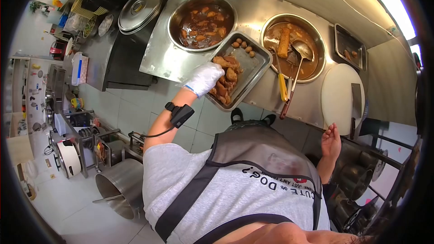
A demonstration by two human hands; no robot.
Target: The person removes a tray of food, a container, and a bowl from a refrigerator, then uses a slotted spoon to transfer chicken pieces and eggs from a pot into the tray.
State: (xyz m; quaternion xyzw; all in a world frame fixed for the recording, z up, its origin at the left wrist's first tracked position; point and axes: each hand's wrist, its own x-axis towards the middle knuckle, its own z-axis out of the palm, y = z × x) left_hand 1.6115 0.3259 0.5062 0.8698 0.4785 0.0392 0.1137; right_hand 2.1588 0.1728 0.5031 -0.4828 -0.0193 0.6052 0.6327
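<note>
My left hand, in a clear plastic glove, is closed over the left rim of a metal tray, its fingertips against the food. Browned meat pieces fill the tray's near left side, and several brown eggs sit in its far corner. The tray overlaps the counter's front edge between two pots. What lies under the glove is hidden. My right hand is bare and holds nothing. Its fingers are extended, slightly bent, just in front of a round white cutting board.
On the steel counter stand a pot of dark braised pieces and a pot of brown broth with a ladle and yellow-handled tongs. A cleaver lies on the board. A smaller tray sits behind. A large pot stands lower left.
</note>
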